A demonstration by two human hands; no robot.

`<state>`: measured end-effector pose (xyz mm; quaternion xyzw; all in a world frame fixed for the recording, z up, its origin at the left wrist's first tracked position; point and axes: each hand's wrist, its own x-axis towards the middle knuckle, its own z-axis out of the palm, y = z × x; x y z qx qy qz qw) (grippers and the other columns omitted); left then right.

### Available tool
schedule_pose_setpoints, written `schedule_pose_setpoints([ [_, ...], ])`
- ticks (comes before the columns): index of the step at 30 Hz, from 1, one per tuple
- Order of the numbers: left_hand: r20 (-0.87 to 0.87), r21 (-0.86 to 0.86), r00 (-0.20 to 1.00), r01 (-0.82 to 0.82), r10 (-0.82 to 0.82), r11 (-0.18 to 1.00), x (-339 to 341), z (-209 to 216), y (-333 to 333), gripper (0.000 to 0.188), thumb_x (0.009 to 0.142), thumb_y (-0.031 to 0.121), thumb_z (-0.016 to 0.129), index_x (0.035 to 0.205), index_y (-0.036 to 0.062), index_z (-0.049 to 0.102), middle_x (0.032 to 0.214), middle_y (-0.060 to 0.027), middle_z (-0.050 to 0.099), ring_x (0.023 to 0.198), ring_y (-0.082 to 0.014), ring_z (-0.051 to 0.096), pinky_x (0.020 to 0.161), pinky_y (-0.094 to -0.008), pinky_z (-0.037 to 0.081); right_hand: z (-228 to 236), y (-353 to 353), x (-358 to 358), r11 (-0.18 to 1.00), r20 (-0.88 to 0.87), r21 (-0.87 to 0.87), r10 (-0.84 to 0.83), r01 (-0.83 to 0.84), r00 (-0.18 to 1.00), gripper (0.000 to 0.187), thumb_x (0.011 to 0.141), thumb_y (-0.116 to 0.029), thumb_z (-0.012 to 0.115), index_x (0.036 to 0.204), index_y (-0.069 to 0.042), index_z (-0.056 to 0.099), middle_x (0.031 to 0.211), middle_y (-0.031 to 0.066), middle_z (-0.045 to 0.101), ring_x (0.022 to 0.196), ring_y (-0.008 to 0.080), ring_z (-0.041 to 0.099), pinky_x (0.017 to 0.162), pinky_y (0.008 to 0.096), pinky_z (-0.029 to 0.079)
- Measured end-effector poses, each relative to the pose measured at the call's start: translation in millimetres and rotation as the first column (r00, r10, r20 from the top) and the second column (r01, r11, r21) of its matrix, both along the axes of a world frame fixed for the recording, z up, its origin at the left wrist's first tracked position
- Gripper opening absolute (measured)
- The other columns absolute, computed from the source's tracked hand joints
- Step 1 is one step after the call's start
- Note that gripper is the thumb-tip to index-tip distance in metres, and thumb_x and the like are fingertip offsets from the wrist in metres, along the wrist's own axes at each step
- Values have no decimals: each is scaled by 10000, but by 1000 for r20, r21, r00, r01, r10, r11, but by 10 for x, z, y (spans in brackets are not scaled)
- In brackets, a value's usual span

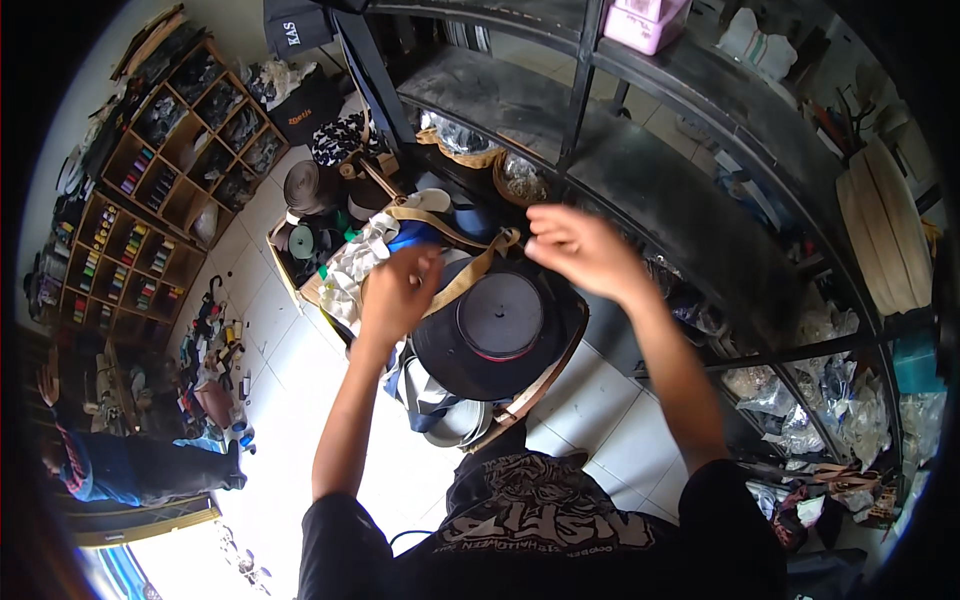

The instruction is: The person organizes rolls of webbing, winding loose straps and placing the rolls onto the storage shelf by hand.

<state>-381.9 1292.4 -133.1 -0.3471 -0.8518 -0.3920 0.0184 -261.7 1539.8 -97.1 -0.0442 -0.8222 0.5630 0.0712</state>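
Note:
My left hand (pixel 398 292) is over the crate's left part, next to a bundle of white ruffled strips (pixel 350 270). Its fingers look bent and blurred, and what lies under them is hidden. A tan webbing strap (pixel 472 277) loops between my hands across the pile. My right hand (pixel 578 248) is raised just beyond the strap's right bend, fingers apart, with nothing visible in it. Below both hands sits a big roll of black webbing (pixel 500 315) with a round disc at its centre. Blue fabric (pixel 415 236) shows behind my left hand.
Dark metal shelving (pixel 640 170) runs along the right, with wicker baskets (pixel 520 180) near the crate. Grey rolled webbing (pixel 312 187) stands at the crate's far left. A wooden cubby rack (pixel 130 230) holds thread spools. Loose spools litter the tiles; another person (pixel 140 468) is at lower left.

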Motion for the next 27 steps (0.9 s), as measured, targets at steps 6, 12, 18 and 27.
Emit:
schedule_pose_setpoints([
  [6, -76, -17, 997, -30, 28, 999, 705, -469, -30, 319, 857, 126, 635, 1143, -12, 602, 1005, -185, 672, 823, -299, 674, 729, -355, 530, -675, -439, 287, 920, 84, 378, 72, -98, 994, 1091, 639, -505, 818, 1432, 20, 283, 1411, 279, 378, 1303, 414, 383, 1058, 433, 354],
  [12, 254, 72, 940, -255, 229, 964, 860, -461, 199, 389, 869, 137, 594, 1216, -33, 547, 1036, -265, 650, 911, -388, 658, 788, -412, 515, -823, -741, 399, 836, 44, 549, -17, -10, 999, 1313, 503, -374, 905, 1495, -45, 109, 1420, 277, 299, 1285, 469, 329, 1065, 515, 298],
  [18, 386, 171, 906, -254, 172, 952, 774, -556, 121, 407, 877, 105, 572, 1257, -31, 522, 1045, -190, 657, 901, -266, 670, 788, -337, 514, -805, -752, 437, 867, -30, 495, -35, 45, 999, 1279, 501, -274, 904, 1496, -67, 126, 1358, 222, 328, 1247, 438, 346, 1035, 527, 308],
  [27, 655, 704, 601, -265, -458, 659, 929, 22, 156, 512, 815, 22, 704, 1270, -80, 493, 1214, -147, 591, 1095, -181, 582, 957, -301, 455, -461, -904, 767, 834, -394, 460, -115, 304, 912, 1171, 495, -170, 902, 1444, -69, 224, 1429, 253, 242, 1286, 463, 275, 1019, 559, 308],
])
